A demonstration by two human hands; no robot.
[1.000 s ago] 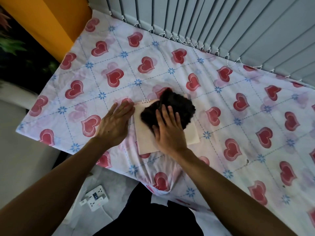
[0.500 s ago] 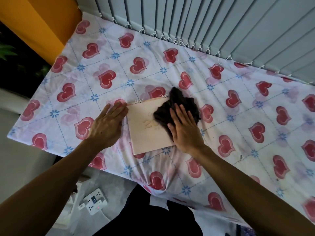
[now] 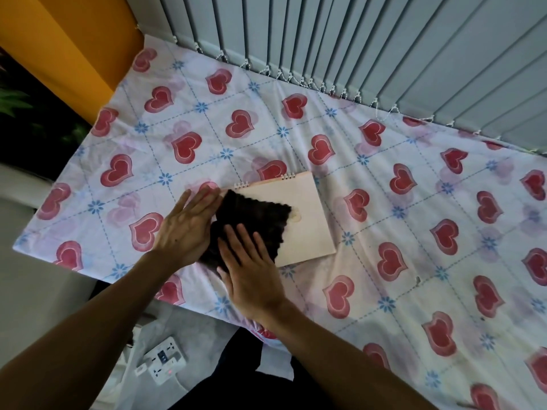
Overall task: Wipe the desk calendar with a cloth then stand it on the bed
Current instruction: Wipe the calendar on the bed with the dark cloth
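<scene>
A pale pink spiral-bound desk calendar (image 3: 307,220) lies flat on the bed (image 3: 384,179), which wears a white sheet printed with red hearts. A dark brown cloth (image 3: 254,220) covers the calendar's left half and hangs over its near left corner. My right hand (image 3: 251,273) presses flat on the near part of the cloth, fingers together. My left hand (image 3: 189,223) lies flat beside the calendar's left edge, fingertips touching the cloth and the calendar's top left corner. The calendar's left part is hidden under the cloth.
Grey vertical blinds (image 3: 355,48) run along the far side of the bed. An orange wall (image 3: 65,45) stands at the far left. A white power strip (image 3: 162,361) lies on the floor below the bed's near edge.
My right hand has dragged the cloth from the calendar's right side across to its left side and toward me. The calendar's right half is now uncovered. My left hand stays at the left edge.
</scene>
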